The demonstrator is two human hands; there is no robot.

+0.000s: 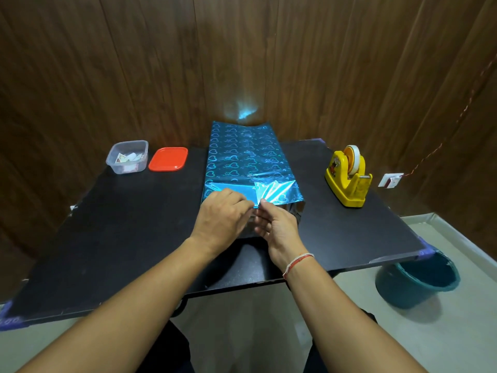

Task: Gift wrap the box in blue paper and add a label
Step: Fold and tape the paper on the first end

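one wrapped box (242, 157), long axis running away.

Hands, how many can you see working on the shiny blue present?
2. The left hand presses the blue paper at the box's near end. The right hand is beside it, pinching a paper flap. None seem hidden.
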